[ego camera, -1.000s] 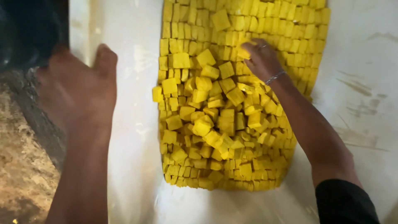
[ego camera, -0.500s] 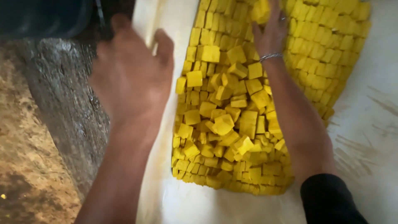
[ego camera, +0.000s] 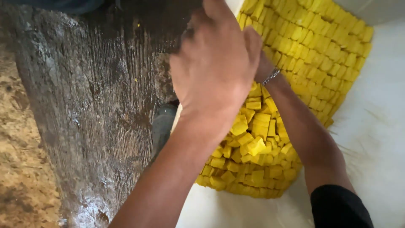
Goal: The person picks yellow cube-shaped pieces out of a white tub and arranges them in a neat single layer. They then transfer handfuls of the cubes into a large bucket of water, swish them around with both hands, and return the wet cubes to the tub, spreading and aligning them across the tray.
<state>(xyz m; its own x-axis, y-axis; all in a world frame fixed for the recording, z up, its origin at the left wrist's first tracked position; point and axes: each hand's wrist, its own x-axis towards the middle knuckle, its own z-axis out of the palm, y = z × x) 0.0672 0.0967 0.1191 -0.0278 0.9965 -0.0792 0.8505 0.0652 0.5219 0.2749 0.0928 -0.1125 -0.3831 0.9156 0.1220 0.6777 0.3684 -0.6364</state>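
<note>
A mass of small yellow cubes (ego camera: 303,55) lies on a white sheet (ego camera: 375,139) that covers the surface. The cubes look waxy and matte, each roughly square-cut with blunt edges. Toward the far edge of the sheet they sit in tidy rows, packed side to side like paving. Nearer the person they are tumbled into a loose heap (ego camera: 253,156), pieces tipped at all angles, ending in a rounded front close to the sheet's near edge.

Left of the sheet runs a dark, weathered wooden plank (ego camera: 97,109), its grain deep and rough, damp-looking and grey in patches. Beyond it, at the far left, is mottled brown ground (ego camera: 21,160).

The left hand (ego camera: 215,63) hangs over the left edge of the cubes, back upward, fingers curled down and loosely together; whether it grips anything I cannot tell, since the palm faces away. Its bare forearm comes up from the bottom edge, crossing over the plank and the sheet's left edge.

The right hand is hidden behind the left one; only its wrist with a thin metal bracelet (ego camera: 271,77) shows, so I cannot tell its grip. The right forearm lies across the loose heap, touching the cubes, with a black sleeve (ego camera: 337,207) at the elbow.
</note>
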